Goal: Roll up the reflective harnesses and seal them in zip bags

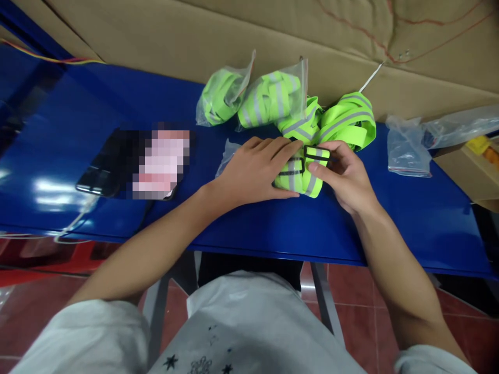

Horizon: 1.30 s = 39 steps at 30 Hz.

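A folded bundle of neon-green reflective strap [312, 179] with grey stripes and black buckles lies at the middle of the blue table. My left hand [259, 169] is laid over its left part, fingers curved around it. At the right end, my right hand [346, 174] pinches the strap beside a black buckle [316, 152] between thumb and fingers. A clear plastic bag [228, 153] shows partly behind my left hand. Just beyond the hands lie loose coiled green straps [349, 119], and to their left are two bagged strap bundles [271, 98].
Two phones [103, 163] lie on the blue table [241, 228] at left, one with a lit, blurred screen, near a white cable [78, 218]. Clear plastic bags [409, 148] and a cardboard box [463, 171] are at right. A brown padded panel [156, 31] runs along the back.
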Each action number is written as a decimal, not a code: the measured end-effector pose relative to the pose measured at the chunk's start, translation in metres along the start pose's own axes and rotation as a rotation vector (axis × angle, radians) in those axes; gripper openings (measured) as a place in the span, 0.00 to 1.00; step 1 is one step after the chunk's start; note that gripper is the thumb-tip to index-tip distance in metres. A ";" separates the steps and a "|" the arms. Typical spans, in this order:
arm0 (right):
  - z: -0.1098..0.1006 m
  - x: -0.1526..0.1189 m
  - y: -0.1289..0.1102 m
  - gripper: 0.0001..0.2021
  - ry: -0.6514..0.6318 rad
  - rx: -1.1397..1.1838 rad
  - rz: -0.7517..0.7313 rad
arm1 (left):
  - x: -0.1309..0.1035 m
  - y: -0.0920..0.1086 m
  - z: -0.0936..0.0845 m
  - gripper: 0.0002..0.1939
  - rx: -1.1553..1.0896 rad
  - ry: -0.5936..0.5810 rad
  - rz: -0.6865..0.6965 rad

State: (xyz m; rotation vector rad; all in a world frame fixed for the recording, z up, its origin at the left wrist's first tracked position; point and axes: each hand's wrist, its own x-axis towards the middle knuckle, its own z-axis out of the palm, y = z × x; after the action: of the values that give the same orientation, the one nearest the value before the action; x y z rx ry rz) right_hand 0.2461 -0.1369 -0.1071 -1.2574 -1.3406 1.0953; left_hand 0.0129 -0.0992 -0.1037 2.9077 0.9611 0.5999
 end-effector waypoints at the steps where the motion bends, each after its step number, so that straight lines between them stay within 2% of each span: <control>1: 0.002 0.000 0.002 0.26 0.011 0.012 0.005 | 0.000 0.001 0.001 0.52 -0.008 0.001 -0.008; 4: 0.008 -0.001 0.008 0.24 0.041 -0.008 -0.015 | 0.000 0.007 0.006 0.53 -0.017 -0.011 -0.035; 7: 0.011 -0.002 0.011 0.23 0.041 -0.122 -0.080 | 0.001 0.009 0.010 0.52 -0.026 -0.038 -0.063; 13: 0.006 -0.003 0.007 0.18 0.002 -0.249 -0.188 | 0.001 0.001 0.005 0.53 -0.172 -0.072 -0.158; 16: 0.002 -0.005 0.006 0.13 -0.049 -0.384 -0.211 | 0.001 -0.001 0.003 0.53 -0.196 -0.096 -0.160; 20: 0.003 -0.008 0.002 0.15 -0.169 -0.353 -0.265 | 0.002 0.001 0.002 0.52 -0.217 -0.100 -0.164; 23: 0.010 -0.011 0.001 0.16 -0.182 -0.362 -0.324 | 0.003 0.003 0.002 0.51 -0.212 -0.080 -0.174; 28: 0.028 -0.016 0.009 0.20 -0.018 -0.178 -0.278 | 0.003 0.010 0.005 0.47 -0.142 -0.064 -0.123; 31: 0.031 -0.017 0.009 0.16 0.006 -0.153 -0.230 | 0.003 0.016 0.004 0.46 -0.101 -0.073 -0.119; 33: 0.030 -0.017 0.006 0.16 -0.013 -0.141 -0.147 | 0.004 0.017 0.000 0.47 -0.095 -0.074 -0.169; 36: 0.027 -0.017 0.003 0.28 -0.111 0.015 0.038 | 0.006 0.015 -0.006 0.48 -0.119 -0.088 -0.317; 39: 0.029 -0.018 0.004 0.36 -0.225 0.023 0.043 | 0.009 0.019 -0.007 0.49 -0.138 -0.124 -0.358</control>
State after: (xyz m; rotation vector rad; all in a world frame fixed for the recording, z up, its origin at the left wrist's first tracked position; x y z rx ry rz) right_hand 0.2176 -0.1545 -0.1160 -1.1773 -1.4677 1.3098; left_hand 0.0276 -0.1097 -0.0910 2.5297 1.3191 0.4375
